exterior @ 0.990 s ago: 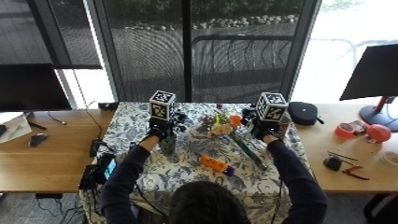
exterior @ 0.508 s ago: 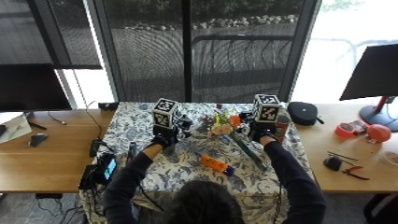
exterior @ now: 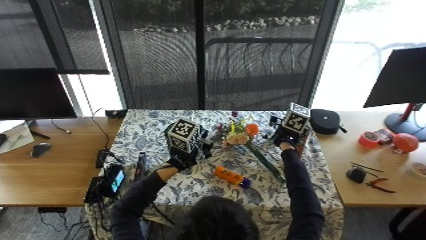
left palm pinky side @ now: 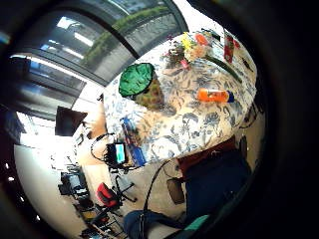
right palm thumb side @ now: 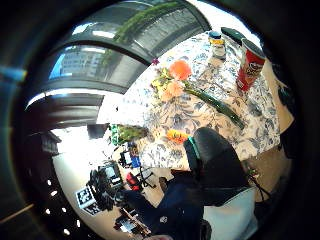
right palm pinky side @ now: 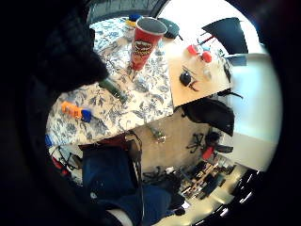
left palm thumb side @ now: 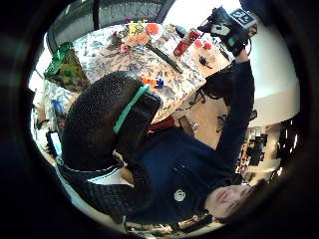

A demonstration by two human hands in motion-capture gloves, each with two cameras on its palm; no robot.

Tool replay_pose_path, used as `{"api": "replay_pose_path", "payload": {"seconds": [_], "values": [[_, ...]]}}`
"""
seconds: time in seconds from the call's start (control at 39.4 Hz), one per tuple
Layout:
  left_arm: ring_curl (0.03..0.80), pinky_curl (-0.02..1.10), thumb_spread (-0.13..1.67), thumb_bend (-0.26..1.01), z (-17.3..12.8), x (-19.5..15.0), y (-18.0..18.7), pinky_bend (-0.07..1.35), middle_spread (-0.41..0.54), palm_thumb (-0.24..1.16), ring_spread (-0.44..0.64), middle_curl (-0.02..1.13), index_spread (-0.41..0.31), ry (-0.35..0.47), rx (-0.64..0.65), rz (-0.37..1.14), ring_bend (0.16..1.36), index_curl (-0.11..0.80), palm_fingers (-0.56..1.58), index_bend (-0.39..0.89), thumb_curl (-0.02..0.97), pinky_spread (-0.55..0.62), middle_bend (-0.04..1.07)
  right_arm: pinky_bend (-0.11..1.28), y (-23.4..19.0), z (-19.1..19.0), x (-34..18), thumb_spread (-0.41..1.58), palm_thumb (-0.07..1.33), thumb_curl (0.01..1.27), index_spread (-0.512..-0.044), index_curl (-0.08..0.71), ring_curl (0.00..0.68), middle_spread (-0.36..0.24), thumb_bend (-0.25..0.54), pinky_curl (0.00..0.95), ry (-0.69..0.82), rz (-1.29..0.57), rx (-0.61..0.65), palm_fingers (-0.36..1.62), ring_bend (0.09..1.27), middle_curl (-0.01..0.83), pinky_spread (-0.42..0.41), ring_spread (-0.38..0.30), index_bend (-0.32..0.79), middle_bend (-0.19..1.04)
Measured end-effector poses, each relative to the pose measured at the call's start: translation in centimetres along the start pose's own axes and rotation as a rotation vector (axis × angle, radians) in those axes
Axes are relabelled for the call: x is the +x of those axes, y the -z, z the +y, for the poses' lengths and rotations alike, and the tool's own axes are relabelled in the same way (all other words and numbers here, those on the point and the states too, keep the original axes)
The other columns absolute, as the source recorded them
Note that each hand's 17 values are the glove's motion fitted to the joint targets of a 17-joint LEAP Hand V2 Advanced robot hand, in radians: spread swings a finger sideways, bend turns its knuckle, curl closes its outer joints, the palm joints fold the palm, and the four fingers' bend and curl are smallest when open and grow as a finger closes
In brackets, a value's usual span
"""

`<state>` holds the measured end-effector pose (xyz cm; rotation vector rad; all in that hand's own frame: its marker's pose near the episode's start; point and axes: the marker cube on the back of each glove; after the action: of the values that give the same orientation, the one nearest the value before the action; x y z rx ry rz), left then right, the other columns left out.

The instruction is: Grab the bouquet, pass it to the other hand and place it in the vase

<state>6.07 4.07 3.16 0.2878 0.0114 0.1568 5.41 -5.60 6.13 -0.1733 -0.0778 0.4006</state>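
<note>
centrally in the outside view, the bouquet (exterior: 247, 142) lies flat on the table (exterior: 279, 192), whose cloth is white with a blue-grey leaf and flower print. its head points toward the window: a round orange bloom, pale peach and yellow blossoms and small purple sprigs, bunched and soft-looking. from there a long, dark green bundle of stems runs down and to the right across the cloth, straight and narrow. neither hand touches it.

the left hand (exterior: 180, 161) is raised left of the blooms, near the middle of the frame; its thumb shows in the left thumb side palm view as a knitted black curve with a green band, holding nothing, but how the rest of the fingers stand cannot be told. the right hand (exterior: 286, 137) is raised at the upper right of the cloth, and its fingers cannot be made out either.

the vase (left palm pinky side: 143, 87) appears in the left little finger side palm view, upper middle, as a squat, mottled vessel with a green crinkled top, standing on the cloth away from the flowers. a small orange bottle (exterior: 230, 176) with a blue cap lies on its side below the bouquet. a red cardboard crisp tube (right palm pinky side: 144, 42), cylindrical and open-topped, stands upright near the stem ends.
</note>
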Motion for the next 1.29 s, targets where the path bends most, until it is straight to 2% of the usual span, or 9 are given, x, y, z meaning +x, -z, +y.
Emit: {"api": "replay_pose_path", "payload": {"seconds": [0.15,0.3,0.43,0.79,0.91,1.12,1.14,1.19,1.29], "values": [[0.232,0.29,1.17,-0.02,0.0,-0.4,-1.2,0.34,0.253,0.14,0.37,0.27,0.007,0.008,0.002,-0.014,0.55,0.282,0.07,0.17,0.225,0.41,0.19,0.65,-6.6,-1.8,1.6,1.09,0.63,0.29,-0.120,0.123,0.349,0.014,0.120,0.376,-0.110,-0.015,-0.258,0.47,0.66,0.360,0.075,-0.050,0.05,0.29],[0.238,0.29,1.18,-0.01,-0.1,-0.8,-1.8,0.33,0.256,0.14,0.37,0.28,0.007,0.019,-0.011,-0.005,0.57,0.290,0.08,0.16,0.233,0.42,0.19,0.64,-11.9,-4.3,2.7,1.07,0.66,0.31,-0.117,0.126,0.356,0.013,0.084,0.370,-0.144,-0.009,-0.286,0.47,0.66,0.376,0.077,-0.060,0.08,0.30],[0.243,0.30,1.18,-0.02,0.1,-1.3,-1.8,0.32,0.257,0.15,0.36,0.29,0.007,0.028,-0.018,-0.001,0.57,0.294,0.08,0.16,0.237,0.42,0.18,0.61,-13.7,-4.6,3.7,1.06,0.68,0.32,-0.121,0.137,0.356,-0.002,0.056,0.362,-0.205,-0.010,-0.083,0.49,0.64,0.393,0.077,-0.067,0.10,0.32],[0.252,0.31,1.18,-0.02,0.6,-2.0,-1.9,0.32,0.257,0.14,0.36,0.30,-0.001,0.064,-0.046,-0.004,0.57,0.303,0.08,0.15,0.246,0.42,0.19,0.55,-21.1,-4.6,5.2,1.05,0.73,0.35,-0.124,0.155,0.375,-0.028,-0.010,0.350,-0.281,0.073,-0.183,0.52,0.65,0.427,0.080,-0.089,0.09,0.34],[0.254,0.31,1.18,-0.02,0.2,-2.2,-2.8,0.33,0.258,0.14,0.36,0.30,-0.001,0.067,-0.076,0.018,0.57,0.304,0.08,0.15,0.248,0.42,0.18,0.53,-21.7,-4.6,4.5,1.06,0.77,0.36,-0.130,0.162,0.376,-0.047,-0.003,0.344,-0.197,0.091,-0.138,0.54,0.63,0.442,0.075,-0.099,0.10,0.37],[0.257,0.32,1.18,-0.02,-0.1,-2.0,-4.4,0.32,0.258,0.15,0.36,0.31,-0.001,0.078,-0.178,0.024,0.57,0.307,0.08,0.16,0.249,0.42,0.18,0.39,-21.3,-5.1,4.3,1.04,0.88,0.37,-0.196,0.269,0.353,-0.107,0.009,0.305,-0.234,0.103,-0.032,0.85,0.53,0.457,-0.008,-0.150,0.31,0.38],[0.257,0.32,1.18,-0.02,-0.1,-2.0,-4.4,0.32,0.258,0.15,0.36,0.31,-0.001,0.078,-0.183,0.018,0.57,0.307,0.08,0.16,0.249,0.42,0.18,0.35,-21.2,-5.1,4.3,1.03,0.90,0.38,-0.208,0.306,0.347,-0.123,0.015,0.295,-0.242,0.101,-0.024,0.92,0.50,0.459,-0.022,-0.160,0.41,0.37],[0.258,0.32,1.18,-0.02,-0.1,-1.9,-4.4,0.32,0.258,0.15,0.37,0.31,-0.001,0.078,-0.195,0.014,0.57,0.307,0.08,0.16,0.249,0.42,0.18,0.33,-20.9,-5.0,4.1,1.03,0.94,0.38,-0.212,0.318,0.348,-0.138,0.027,0.294,-0.239,0.080,-0.013,0.94,0.47,0.463,-0.042,-0.169,0.42,0.36],[0.259,0.32,1.18,-0.02,-0.5,-2.3,-4.5,0.32,0.258,0.15,0.37,0.31,-0.001,0.087,-0.213,0.016,0.57,0.308,0.08,0.16,0.249,0.42,0.18,0.41,-20.4,-4.9,3.5,1.09,1.02,0.40,-0.208,0.319,0.390,-0.167,0.067,0.326,-0.190,-0.013,0.002,1.22,0.57,0.493,-0.161,-0.208,0.25,0.43]]}}
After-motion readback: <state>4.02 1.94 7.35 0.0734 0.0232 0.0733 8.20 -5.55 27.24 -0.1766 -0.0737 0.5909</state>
